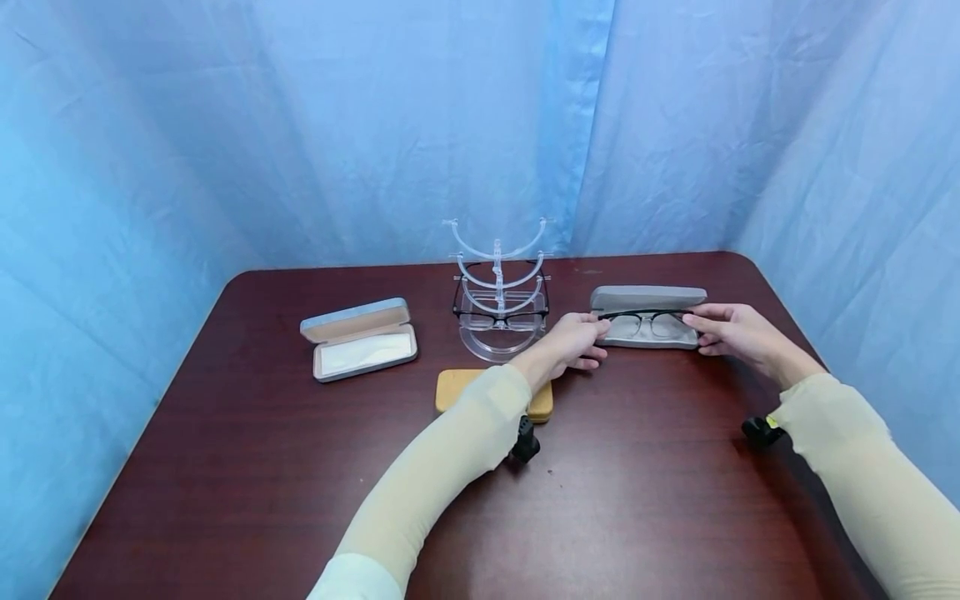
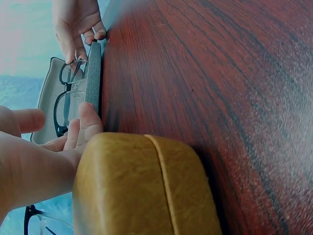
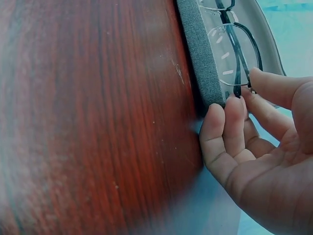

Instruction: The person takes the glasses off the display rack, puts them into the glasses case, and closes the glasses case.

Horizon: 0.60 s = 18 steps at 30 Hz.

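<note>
A pair of black half-rim eyeglasses (image 1: 651, 321) with folded temples is held at the open grey glasses case (image 1: 660, 341) on the right. My right hand (image 1: 738, 335) pinches the right end of the frame between thumb and index finger. In the right wrist view, other fingertips (image 3: 213, 117) curl near the case's corner. My left hand (image 1: 570, 340) holds the left end of the frame, its other fingers spread beside the case. The left wrist view shows the eyeglasses (image 2: 57, 110) between both hands, overlapping the case lining.
A clear display stand (image 1: 497, 275) holds another pair of black-framed glasses (image 1: 480, 315). Under my left forearm is a closed yellow-brown case (image 1: 457, 385). Farther left, an open grey case (image 1: 321, 371) contains a white cloth (image 1: 366, 353). Blue curtains (image 1: 420, 125) surround the dark wooden table (image 1: 285, 467).
</note>
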Motion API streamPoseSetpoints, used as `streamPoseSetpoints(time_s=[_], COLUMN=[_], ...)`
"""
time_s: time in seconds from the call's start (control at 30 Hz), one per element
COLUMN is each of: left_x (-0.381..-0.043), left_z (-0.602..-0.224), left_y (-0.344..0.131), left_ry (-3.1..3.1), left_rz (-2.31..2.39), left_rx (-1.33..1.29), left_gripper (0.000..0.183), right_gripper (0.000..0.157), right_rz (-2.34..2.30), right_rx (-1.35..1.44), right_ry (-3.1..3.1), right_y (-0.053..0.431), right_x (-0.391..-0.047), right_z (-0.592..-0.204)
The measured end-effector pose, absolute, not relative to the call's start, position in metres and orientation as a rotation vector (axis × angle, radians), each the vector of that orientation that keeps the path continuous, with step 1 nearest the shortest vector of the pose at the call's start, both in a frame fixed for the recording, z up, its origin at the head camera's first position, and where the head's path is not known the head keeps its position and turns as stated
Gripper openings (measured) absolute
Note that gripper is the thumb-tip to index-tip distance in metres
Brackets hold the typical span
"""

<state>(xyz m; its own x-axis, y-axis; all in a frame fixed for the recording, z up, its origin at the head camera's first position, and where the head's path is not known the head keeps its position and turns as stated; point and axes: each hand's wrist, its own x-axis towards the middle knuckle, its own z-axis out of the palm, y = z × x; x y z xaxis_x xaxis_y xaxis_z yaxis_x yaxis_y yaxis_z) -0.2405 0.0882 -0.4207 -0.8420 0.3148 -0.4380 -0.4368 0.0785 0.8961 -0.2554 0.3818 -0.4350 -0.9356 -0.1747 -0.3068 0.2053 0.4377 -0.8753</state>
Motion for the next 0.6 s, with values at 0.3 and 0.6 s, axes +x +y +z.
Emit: streamPoseSetpoints(time_s=[0.3, 0.6], left_x=[-0.2413, -0.2400], left_z=[-0.4208, -0.4225], left_y=[0.0850, 0.0841], left_ry=[1.805, 1.789], left_rz=[1.810, 1.845], left_rx=[-0.092, -0.079], left_gripper=[0.048, 0.053], right_gripper=[0.068, 0.079], right_rz=[-1.450, -1.445], right_rx=[0.056, 0.054], right_ry=[2.359, 2.339], right_y=[0.3840, 0.3885], right_x=[-0.2540, -0.2533], right_z=[-0.4350, -0.4358])
